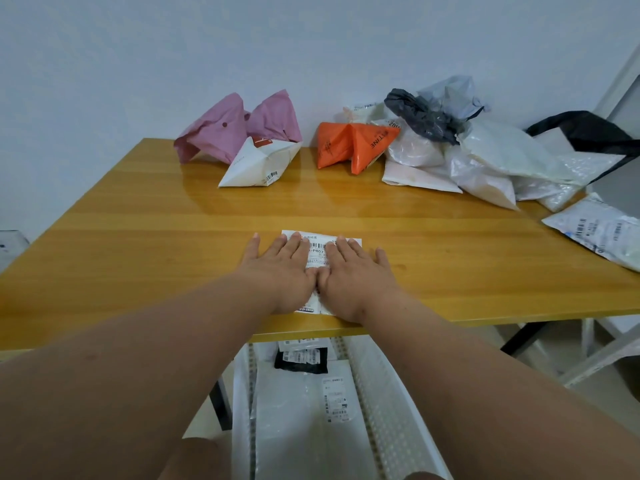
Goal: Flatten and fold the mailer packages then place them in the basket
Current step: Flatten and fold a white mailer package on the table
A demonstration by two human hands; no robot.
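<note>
A small white mailer (318,250) with a barcode label lies flat near the front edge of the wooden table (138,237). My left hand (280,268) and my right hand (353,275) press on it side by side, palms down, fingers straight, thumbs touching. Most of the mailer is hidden under them. Below the table edge stands a white perforated basket (381,393) holding flat white mailers and a folded black one (301,363).
Along the back of the table lie a pink mailer (221,133), a white one (256,164), an orange one (349,145), and a heap of white, grey and black mailers (478,150). Another white mailer (602,233) overhangs the right edge.
</note>
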